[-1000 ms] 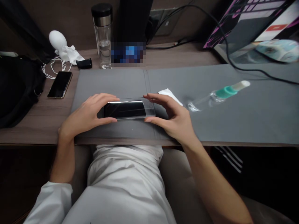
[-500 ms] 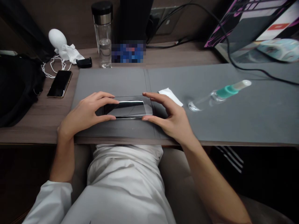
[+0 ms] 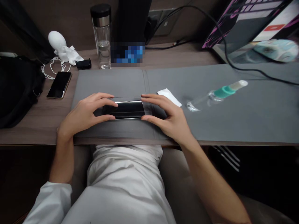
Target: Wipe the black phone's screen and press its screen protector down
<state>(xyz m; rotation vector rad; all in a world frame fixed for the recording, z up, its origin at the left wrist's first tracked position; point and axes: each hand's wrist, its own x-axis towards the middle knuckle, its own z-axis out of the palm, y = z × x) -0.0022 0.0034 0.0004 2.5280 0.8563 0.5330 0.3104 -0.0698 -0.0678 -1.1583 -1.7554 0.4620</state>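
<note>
The person's left hand [image 3: 84, 116] and right hand [image 3: 168, 119] span a clear sheet [image 3: 147, 109] in a wide grip, fingertips and thumbs only on its edges, its face left bare. It lies squarely over a black smartphone [image 3: 123, 109] on the grey desk mat [image 3: 233, 124], near the mat's front edge; whether they touch cannot be told.

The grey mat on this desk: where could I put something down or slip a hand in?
Bare grey mat lies below the clear teal-collared bottle and behind the left hand and right hand. It is crowded at the black phone between them, and beyond the mat by the water bottle.
</note>
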